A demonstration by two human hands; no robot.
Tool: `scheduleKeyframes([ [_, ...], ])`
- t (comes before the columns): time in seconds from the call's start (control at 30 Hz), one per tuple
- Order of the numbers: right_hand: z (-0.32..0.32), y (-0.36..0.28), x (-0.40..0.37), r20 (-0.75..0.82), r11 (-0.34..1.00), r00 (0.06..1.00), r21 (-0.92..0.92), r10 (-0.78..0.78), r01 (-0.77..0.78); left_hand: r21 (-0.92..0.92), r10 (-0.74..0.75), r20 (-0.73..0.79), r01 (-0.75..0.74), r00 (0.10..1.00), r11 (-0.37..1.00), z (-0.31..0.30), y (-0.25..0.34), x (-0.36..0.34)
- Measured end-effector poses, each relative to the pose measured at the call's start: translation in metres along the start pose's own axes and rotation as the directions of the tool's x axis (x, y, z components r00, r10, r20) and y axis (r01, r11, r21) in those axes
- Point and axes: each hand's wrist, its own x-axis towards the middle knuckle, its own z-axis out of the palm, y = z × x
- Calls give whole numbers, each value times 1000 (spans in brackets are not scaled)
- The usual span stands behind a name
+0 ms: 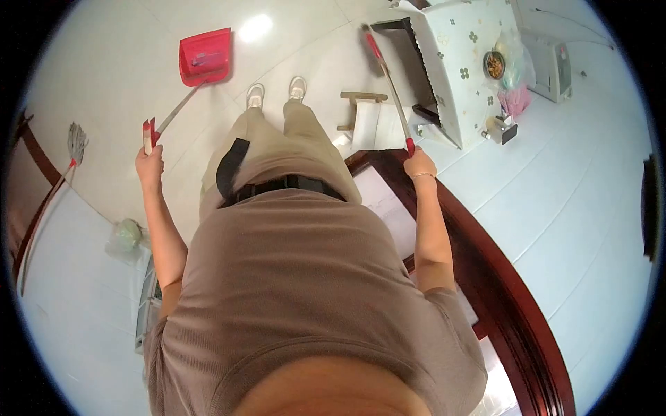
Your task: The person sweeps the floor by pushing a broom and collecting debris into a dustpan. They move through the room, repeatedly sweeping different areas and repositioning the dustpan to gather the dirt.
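Note:
My left hand (150,165) is closed on the handle of a red dustpan (206,57). The pan rests on the pale tiled floor, ahead and to the left of my feet, with something small and dark in it. On the right, my right hand (420,164) grips the red end of a long, thin pole (397,97). The pole reaches forward past the table's near side. Its far end has a red part and a dark tip, too small to make out.
A table with a patterned white cloth (458,62) stands at the right, holding a bowl of food (494,65) and plastic bags. Beside it is a low wooden stool (365,121). A mop (77,142) leans at the left. A dark red door frame (499,291) is close behind on the right.

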Motion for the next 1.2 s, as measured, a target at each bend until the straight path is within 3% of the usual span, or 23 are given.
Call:
scheduleKeyframes([
  [0.03,10,19,22,18,986,1000,169,7,-10,-3,-1,-7,1,1000,1000,3,5,-5],
  [0.07,9,26,32,10,986,1000,169,-2,0,-57,-3,-37,1,999,998,5,15,-13],
  [0.13,10,40,54,270,747,956,611,117,-264,-113,-19,-82,10,996,994,9,22,-26],
  [0.17,17,44,67,278,613,953,734,120,-291,-106,-38,-106,26,994,994,7,20,-29],
  [0.2,24,50,84,280,622,954,729,108,-285,-100,-58,-128,45,990,994,8,24,-36],
  [0.3,46,54,146,391,274,886,849,249,-452,-98,-71,-124,59,990,993,18,44,-45],
  [0.5,54,13,265,322,259,905,882,277,-393,-144,-145,-137,125,980,982,13,53,-70],
  [0.53,45,1,281,398,276,875,839,277,-469,-131,-150,-122,134,981,982,19,60,-63],
  [0.6,20,-18,268,318,353,905,842,284,-407,-120,-160,-115,146,980,982,20,65,-67],
  [0.67,6,-24,263,246,784,968,594,39,-183,-101,-151,-117,140,982,985,27,72,-69],
  [0.8,20,-32,216,154,898,987,439,-56,-17,-159,-142,-85,127,986,979,35,82,-76],
  [0.87,23,-37,184,166,908,981,419,-104,25,-135,-184,-104,169,977,976,35,73,-64],
  [0.93,5,-56,137,279,891,957,451,-86,-52,-138,-167,-96,153,981,978,36,67,-53],
  [1.0,-12,-78,92,224,846,965,534,-137,-3,-146,-155,-86,142,984,979,35,60,-45],
  [1.07,-32,-106,61,295,800,934,600,-200,-18,-96,-146,-65,139,987,986,32,54,-37],
  [1.17,-29,-150,56,295,741,900,670,-322,45,-144,-116,-81,104,990,984,28,48,-28],
  [1.2,-7,-164,74,209,734,887,652,-412,188,-159,-100,-70,88,992,983,26,48,-24],
])
